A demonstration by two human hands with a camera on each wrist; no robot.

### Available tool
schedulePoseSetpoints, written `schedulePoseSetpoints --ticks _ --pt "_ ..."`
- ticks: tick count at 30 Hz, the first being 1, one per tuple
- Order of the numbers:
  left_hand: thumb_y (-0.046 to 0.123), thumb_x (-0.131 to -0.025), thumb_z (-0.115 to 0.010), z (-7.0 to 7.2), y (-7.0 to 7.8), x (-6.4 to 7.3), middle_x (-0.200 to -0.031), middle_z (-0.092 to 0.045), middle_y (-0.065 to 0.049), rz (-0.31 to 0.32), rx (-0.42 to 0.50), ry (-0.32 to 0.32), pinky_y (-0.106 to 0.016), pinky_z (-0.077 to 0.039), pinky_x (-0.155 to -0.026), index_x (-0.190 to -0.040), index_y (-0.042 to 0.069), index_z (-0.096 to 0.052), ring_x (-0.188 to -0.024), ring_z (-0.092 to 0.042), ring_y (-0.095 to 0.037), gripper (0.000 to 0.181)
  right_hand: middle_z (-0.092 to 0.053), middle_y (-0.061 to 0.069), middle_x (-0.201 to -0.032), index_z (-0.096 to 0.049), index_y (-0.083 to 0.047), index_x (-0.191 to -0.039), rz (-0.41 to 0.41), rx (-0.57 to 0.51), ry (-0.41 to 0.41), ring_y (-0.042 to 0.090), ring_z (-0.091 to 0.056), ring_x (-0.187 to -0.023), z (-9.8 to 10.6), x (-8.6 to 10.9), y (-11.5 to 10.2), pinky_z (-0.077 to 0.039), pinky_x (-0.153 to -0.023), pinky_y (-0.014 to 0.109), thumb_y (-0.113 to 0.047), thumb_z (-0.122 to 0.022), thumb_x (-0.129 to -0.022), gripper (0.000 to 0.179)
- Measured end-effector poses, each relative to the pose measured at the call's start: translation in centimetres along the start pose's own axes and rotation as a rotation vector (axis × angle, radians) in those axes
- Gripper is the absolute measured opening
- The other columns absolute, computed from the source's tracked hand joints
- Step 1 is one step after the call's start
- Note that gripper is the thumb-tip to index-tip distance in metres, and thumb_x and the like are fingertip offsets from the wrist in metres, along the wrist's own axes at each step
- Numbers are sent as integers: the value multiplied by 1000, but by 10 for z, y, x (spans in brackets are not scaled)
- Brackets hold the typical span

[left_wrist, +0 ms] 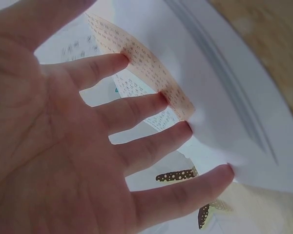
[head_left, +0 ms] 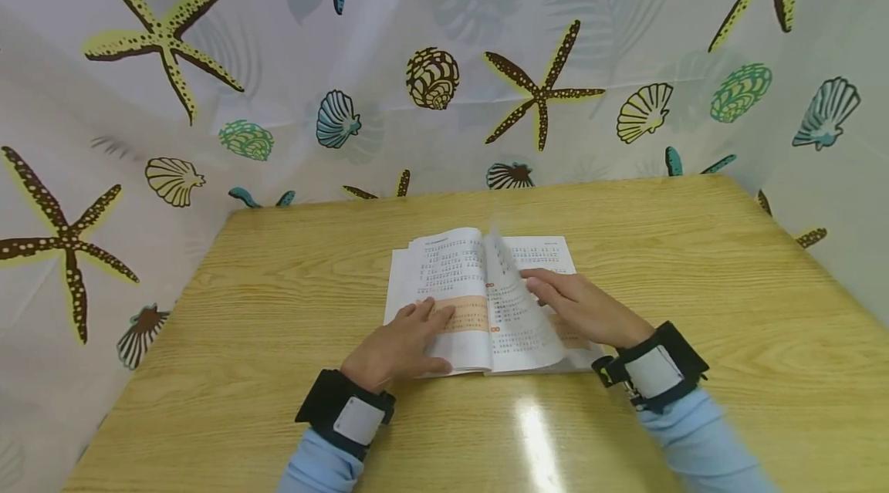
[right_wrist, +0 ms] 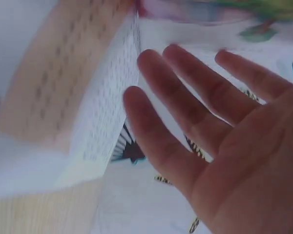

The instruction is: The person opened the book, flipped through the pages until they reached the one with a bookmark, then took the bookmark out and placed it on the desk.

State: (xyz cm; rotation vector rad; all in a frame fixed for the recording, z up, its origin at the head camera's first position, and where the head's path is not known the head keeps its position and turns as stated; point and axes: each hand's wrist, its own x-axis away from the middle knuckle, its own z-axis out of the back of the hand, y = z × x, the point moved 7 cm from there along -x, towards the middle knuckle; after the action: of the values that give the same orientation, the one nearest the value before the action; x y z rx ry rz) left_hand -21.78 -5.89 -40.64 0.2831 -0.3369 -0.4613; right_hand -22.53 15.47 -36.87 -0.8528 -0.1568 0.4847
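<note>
An open book (head_left: 451,269) with printed text and orange panels lies on the wooden table. My left hand (head_left: 403,342) rests on its left page, fingers spread; in the left wrist view the fingertips press on the paper around an orange text block (left_wrist: 156,73). One page (head_left: 517,315) stands partly raised and curved over the right half. My right hand (head_left: 583,306) is just right of that page, above the right side of the book. In the right wrist view its fingers (right_wrist: 166,146) are extended beside the raised page (right_wrist: 107,107), with nothing gripped.
The wooden table (head_left: 278,285) stretches out on both sides of the book. Behind it hangs a white cloth (head_left: 389,53) printed with starfish and shells. Each wrist wears a black strap (head_left: 663,369) with a light patch, above light blue sleeves.
</note>
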Motion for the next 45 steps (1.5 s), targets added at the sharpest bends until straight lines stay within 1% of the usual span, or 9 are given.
schedulePoseSetpoints --ticks 4,10,19,25,29,32,34,37,45 --pt "28 -87 -82 1 1 -1 -159 -35 -20 -40 7 0 -58 -36 -112 -152 9 -46 -146 -32 -43 77 -49 24 -148 -48 3 -148 67 12 -107 42 -44 -138 -24 -3 -12 -35 -112 58 -28 -34 -113 49" --pt "12 -79 -86 8 6 -3 -154 -45 -14 -197 220 105 -53 -32 -116 -149 9 -49 -140 -42 -32 80 -49 25 -148 -55 -8 -147 135 269 -211 46 -46 -131 -54 -4 -23 -41 -103 64 -28 -57 -104 47" --pt "10 -75 -89 9 5 -3 -142 -55 -13 -220 354 140 -53 -44 -107 -141 10 -55 -123 -53 -29 75 -47 27 -148 -61 -17 -142 179 434 -232 46 -48 -127 -64 -3 -29 -46 -95 65 -21 -72 -94 49" --pt "16 -87 -81 18 4 0 -133 -61 -12 -211 187 206 -46 -53 -94 -141 10 -57 -112 -61 -25 59 -48 26 -148 -60 -16 -141 183 448 -226 45 -48 -127 -63 -3 -28 -48 -92 65 -19 -72 -94 49" --pt "14 -100 -65 40 3 8 -128 -64 -18 -193 -67 440 -44 -59 -79 -139 2 -55 -100 -66 -30 42 -48 26 -147 -60 -15 -142 175 451 -229 45 -49 -127 -63 -3 -28 -48 -92 64 -18 -71 -94 50" --pt "19 -105 -57 55 4 13 -141 -56 -23 -200 -132 614 -50 -56 -91 -146 -1 -47 -117 -62 -38 47 -48 27 -147 -59 -15 -142 173 446 -234 45 -49 -127 -62 -4 -28 -48 -94 64 -16 -71 -94 50" --pt "24 -105 -56 58 5 14 -146 -51 -24 -215 -130 656 -54 -49 -101 -149 -2 -45 -128 -54 -40 52 -48 27 -147 -60 -14 -142 176 448 -235 45 -49 -127 -62 -4 -28 -48 -95 64 -15 -71 -94 50" --pt "33 -105 -57 52 8 9 -153 -44 -22 -241 -154 583 -56 -39 -111 -150 1 -45 -138 -45 -41 56 -49 27 -146 -60 -14 -142 183 458 -232 46 -49 -127 -62 -4 -28 -48 -95 64 -15 -71 -93 50" --pt "37 -97 -68 4 4 -6 -163 -30 -15 -141 -72 51 -57 -35 -113 -157 14 -41 -147 -29 -42 69 -50 25 -146 -60 -15 -142 177 479 -227 46 -50 -127 -62 -4 -28 -48 -94 64 -14 -71 -93 51"
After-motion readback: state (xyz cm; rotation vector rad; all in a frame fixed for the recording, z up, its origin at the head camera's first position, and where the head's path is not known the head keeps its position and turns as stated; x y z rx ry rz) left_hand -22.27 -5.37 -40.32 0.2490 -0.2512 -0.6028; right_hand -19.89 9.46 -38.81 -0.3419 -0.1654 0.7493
